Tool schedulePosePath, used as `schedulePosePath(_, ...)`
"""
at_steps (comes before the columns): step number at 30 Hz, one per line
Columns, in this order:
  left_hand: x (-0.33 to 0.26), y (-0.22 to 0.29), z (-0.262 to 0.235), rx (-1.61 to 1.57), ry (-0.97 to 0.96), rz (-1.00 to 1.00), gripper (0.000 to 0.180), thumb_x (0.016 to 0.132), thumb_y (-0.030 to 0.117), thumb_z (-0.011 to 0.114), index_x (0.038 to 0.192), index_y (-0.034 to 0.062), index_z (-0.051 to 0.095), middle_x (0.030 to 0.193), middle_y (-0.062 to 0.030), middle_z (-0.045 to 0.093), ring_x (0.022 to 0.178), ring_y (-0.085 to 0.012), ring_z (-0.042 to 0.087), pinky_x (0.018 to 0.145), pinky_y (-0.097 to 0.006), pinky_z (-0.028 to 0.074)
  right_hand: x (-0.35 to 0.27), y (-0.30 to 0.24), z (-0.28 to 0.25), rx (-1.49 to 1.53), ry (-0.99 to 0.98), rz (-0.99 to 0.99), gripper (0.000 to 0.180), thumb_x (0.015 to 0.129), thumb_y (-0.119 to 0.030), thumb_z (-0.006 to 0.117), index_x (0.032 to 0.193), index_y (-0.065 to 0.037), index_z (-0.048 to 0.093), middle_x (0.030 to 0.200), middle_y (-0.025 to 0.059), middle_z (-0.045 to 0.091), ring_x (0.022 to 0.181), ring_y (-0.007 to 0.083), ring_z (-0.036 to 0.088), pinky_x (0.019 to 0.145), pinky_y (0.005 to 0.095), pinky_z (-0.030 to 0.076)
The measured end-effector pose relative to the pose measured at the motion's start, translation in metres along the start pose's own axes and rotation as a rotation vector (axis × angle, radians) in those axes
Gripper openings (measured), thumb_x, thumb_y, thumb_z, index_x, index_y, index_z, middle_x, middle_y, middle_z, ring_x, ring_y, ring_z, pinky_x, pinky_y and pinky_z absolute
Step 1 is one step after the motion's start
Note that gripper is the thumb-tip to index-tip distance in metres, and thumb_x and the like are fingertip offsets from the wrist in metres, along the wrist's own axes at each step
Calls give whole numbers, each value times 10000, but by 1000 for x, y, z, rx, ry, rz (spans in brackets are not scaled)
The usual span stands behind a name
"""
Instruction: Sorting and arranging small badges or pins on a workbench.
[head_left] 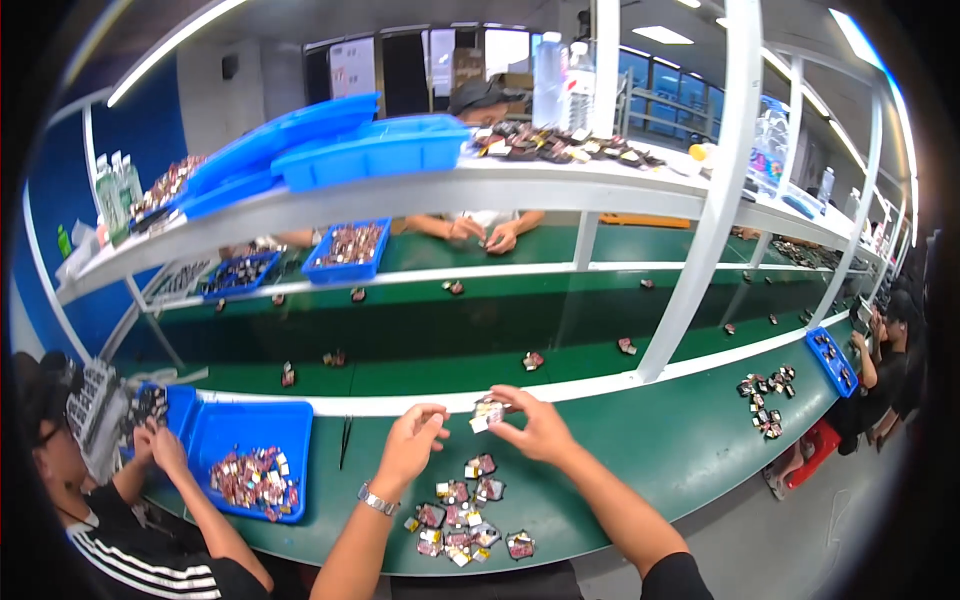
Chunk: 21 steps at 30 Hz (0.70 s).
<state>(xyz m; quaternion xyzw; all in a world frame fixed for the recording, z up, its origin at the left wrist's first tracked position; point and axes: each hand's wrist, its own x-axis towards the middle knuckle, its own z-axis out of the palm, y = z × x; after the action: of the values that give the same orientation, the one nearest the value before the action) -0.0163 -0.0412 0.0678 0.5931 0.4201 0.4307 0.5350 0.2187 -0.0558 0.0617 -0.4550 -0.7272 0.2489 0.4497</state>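
Note:
My right hand (536,428) pinches a small electronic module (488,412) between thumb and fingers, above the green bench near its white back rail. Just left of it is my left hand (410,446), fingers loosely bent, thumb and forefinger apart, with nothing visible between them. A metal watch band circles that wrist. Below my hands lies a loose group of similar modules (462,516), reddish with black edges and white and yellow parts. A pair of dark tweezers (346,442) rests left of my left hand.
A blue tray (304,440) of modules stands at left, beside a co-worker (80,500). More modules (768,400) lie right. Beyond the rail, a dark green belt (440,345) carries spaced modules. A white shelf (560,185) with bins and bottles crosses above; its post (690,270) stands ahead right.

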Motion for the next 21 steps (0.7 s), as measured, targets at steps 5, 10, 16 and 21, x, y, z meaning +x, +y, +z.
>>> schedulePosePath(5,14,-17,7,-338,-283,-177,338,1012,268,451,1155,-14,571,981,-74,642,831,-139,635,683,-269,519,2,-5,15,-83,-94,-158,583,816,-203,729,1326,-33,502,1270,115,606,1188,293,558,1022,375,433)
schedulePosePath(10,23,-23,-14,-273,-392,-177,287,1002,236,484,1088,4,628,947,-39,651,777,-90,585,699,-239,492,10,-3,21,-110,-205,-308,568,864,-213,671,1354,-17,459,1307,154,559,1225,320,512,1042,385,410)
schedulePosePath(16,20,-48,-24,-380,-252,-124,283,994,174,495,1155,-34,601,1002,-75,657,797,-112,602,723,-259,514,19,-5,34,-192,-96,-240,492,860,-155,664,1322,-78,511,1248,154,575,1133,315,563,964,391,467)
schedulePosePath(21,17,-52,-10,-543,-145,-157,277,948,78,541,1199,-37,520,1086,-126,638,953,-223,656,889,-370,546,8,-2,52,-35,159,-90,278,848,-86,655,1123,-47,642,1047,107,624,885,245,643,709,322,547)
